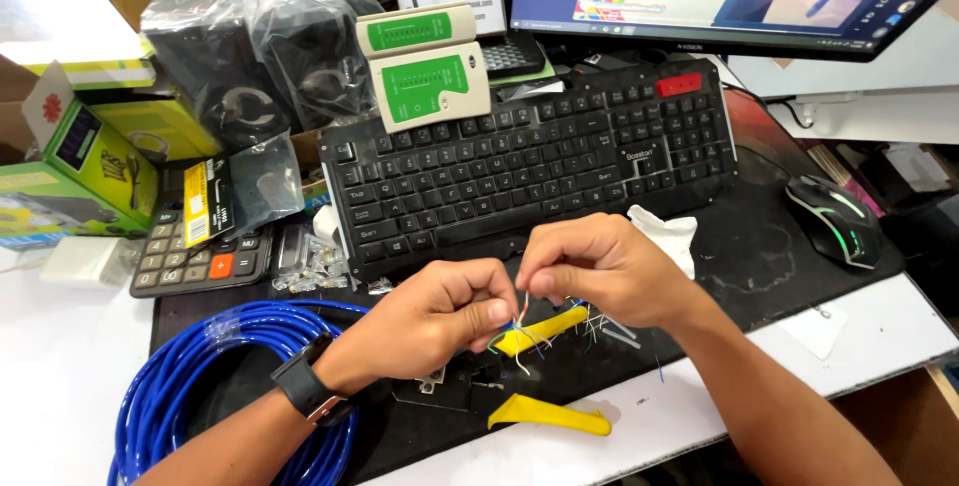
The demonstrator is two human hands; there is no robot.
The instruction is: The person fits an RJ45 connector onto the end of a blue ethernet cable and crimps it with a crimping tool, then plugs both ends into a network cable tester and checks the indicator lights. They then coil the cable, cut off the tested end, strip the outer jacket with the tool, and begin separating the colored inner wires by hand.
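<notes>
In the head view, the left hand (pixel 435 318) and right hand (pixel 596 271) meet at the desk's near centre, both pinched on the thin coloured wires (pixel 519 324) fanned out between their fingertips, apparently so the strands stay apart, just above the yellow-handled tool (pixel 544 371). The blue cable coil (pixel 190 376) lies at eight o'clock. At twelve o'clock two cream testers with green labels (pixel 430 66) rest on the black keyboard (pixel 539 161); green-yellow boxes (pixel 90 161) sit at ten o'clock.

both hands meet at centre, left hand (pixel 440 316) and right hand (pixel 599 266) with fingertips pinched.
</notes>
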